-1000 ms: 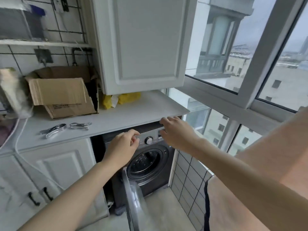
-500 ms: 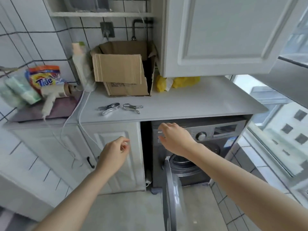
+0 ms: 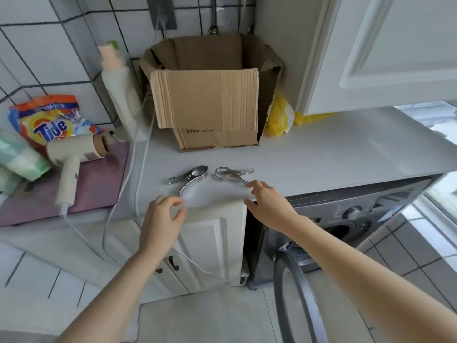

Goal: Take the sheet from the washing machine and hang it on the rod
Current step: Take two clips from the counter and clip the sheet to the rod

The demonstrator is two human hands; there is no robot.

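Hands reach toward two metal clips on the white counter (image 3: 321,154). Left hand (image 3: 160,219) has loose, curled fingers and holds nothing, just below the left clip (image 3: 189,178). Right hand (image 3: 268,204) is open too, fingertips touching the right clip (image 3: 232,175). Washing machine (image 3: 346,219) sits under the counter, door (image 3: 296,293) open. No sheet can be seen.

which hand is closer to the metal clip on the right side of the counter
Right. The right hand has its fingertips at that metal clip's near handle. The left hand is farther off, nearer the other clip.
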